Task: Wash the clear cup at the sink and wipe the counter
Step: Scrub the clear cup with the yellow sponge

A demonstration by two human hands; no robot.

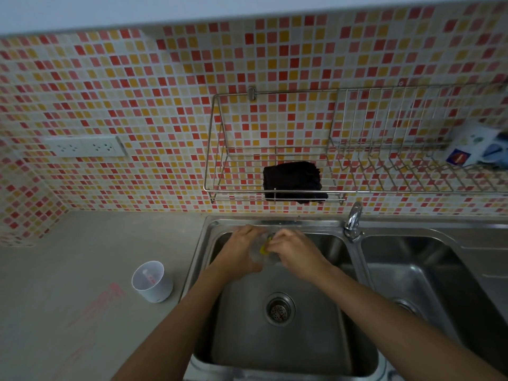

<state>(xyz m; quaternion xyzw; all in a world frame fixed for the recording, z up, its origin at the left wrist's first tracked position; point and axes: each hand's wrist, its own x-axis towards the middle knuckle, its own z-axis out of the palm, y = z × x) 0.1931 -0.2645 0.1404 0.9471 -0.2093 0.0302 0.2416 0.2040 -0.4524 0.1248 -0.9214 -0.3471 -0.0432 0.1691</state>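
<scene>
Under the mosaic-tiled wall, over the steel sink's point(302, 353) left basin, your left hand point(242, 251) curls its fingers round the clear cup point(258, 255) while your right hand point(297, 251) pinches a yellow scrubber point(264, 249) against it, the cup too blurred to tell its axis, and a white cup point(152, 281) stands upright on the counter point(68, 270).

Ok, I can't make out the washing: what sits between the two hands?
In the head view, the clear cup and a yellow scrubber sit between the left hand and right hand.

A white cup point(152, 281) stands on the grey counter point(82, 243) beside red smears point(101, 303).
</scene>
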